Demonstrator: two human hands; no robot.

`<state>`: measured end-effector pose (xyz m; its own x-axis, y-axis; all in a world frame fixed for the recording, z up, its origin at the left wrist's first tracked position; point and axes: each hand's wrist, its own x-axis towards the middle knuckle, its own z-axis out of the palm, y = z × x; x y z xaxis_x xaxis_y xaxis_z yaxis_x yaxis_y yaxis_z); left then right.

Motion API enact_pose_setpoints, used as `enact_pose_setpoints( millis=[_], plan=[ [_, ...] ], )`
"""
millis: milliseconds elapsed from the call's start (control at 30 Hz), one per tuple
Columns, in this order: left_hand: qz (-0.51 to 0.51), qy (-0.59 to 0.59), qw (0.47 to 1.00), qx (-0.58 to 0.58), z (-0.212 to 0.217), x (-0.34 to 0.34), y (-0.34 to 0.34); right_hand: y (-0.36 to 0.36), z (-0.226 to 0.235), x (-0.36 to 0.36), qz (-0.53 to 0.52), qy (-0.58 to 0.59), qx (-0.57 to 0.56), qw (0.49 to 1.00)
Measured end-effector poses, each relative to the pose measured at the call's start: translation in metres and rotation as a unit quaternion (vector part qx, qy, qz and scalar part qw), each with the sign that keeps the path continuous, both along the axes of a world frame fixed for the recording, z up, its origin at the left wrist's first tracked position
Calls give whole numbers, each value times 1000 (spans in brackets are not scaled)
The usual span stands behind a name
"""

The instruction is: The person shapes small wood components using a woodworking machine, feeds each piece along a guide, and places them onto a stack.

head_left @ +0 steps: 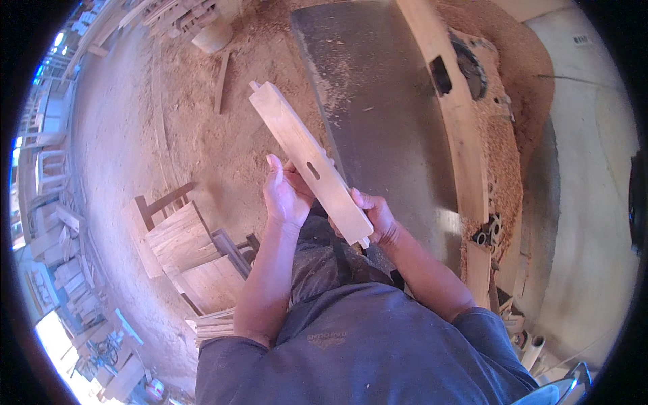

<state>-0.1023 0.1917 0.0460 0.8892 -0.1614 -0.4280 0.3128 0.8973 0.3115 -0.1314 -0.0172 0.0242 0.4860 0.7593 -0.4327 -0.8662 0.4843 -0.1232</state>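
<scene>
I hold a pale wooden piece (300, 148) with a slot mortise near its middle and a short tenon at each end, tilted up and away from me. My left hand (283, 196) supports its underside beside the slot, fingers extended along the wood. My right hand (379, 219) grips the near end by the lower tenon. The piece hangs in the air over the left edge of a dark metal machine table (378, 115).
A long wooden fence board (452, 115) runs along the machine table, with a saw blade housing (472, 67) and heaps of sawdust (503, 162) behind it. Stacked wooden frames (189, 250) stand at my left. Sawdust covers the floor (202, 128).
</scene>
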Motion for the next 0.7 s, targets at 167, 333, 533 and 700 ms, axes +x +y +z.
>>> enact_pose_setpoints(
  millis=[167,333,533,700],
  plan=[
    [-54,-9,995,78,22,-20,-28,-17,15,-39,-46,-17,-7,999],
    [-109,-66,986,110,28,-52,-53,-37,6,-84,-79,-22,3,997],
    [-156,-120,979,60,35,-83,-84,-61,4,-123,-107,-76,31,991],
    [-179,-128,975,37,25,-96,-111,-88,6,-147,-136,-104,9,985]
  ],
)
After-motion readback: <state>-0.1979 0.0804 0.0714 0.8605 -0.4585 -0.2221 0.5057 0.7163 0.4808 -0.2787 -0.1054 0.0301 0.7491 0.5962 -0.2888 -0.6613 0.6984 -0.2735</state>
